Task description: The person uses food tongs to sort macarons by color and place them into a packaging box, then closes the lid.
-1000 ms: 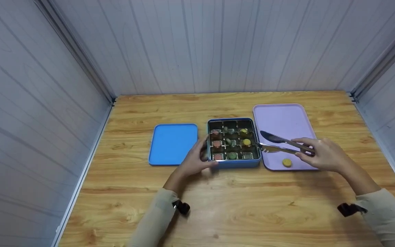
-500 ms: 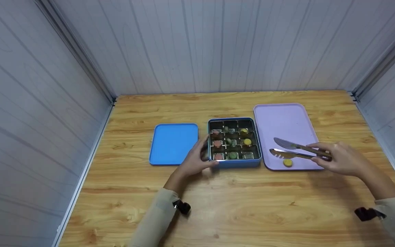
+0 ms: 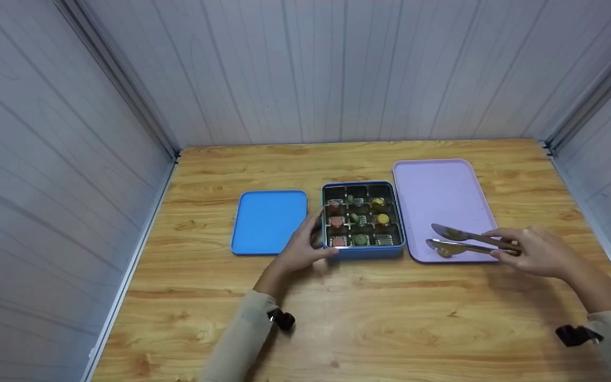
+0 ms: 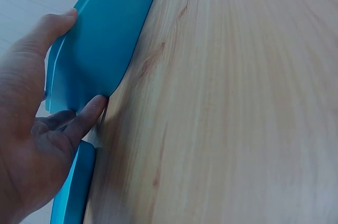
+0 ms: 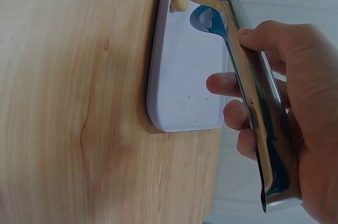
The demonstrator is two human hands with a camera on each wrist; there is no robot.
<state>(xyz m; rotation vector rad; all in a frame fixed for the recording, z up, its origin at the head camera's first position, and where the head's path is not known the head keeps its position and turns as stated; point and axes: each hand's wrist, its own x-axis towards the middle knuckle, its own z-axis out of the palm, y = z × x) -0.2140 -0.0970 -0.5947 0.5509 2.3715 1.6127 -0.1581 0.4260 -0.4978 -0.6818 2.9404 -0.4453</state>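
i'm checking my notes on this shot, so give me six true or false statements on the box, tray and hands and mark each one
1. The right hand holds metal tongs. True.
2. The blue lid covers the blue box. False: it lies on the table, left of the blue box.
3. The purple tray is right of the blue box. True.
4. The left hand holds a fork. False: it touches the blue box's near left corner.
5. A yellow piece is on the purple tray. True.
6. Every compartment holds a piece. False: the near right compartment shows none.
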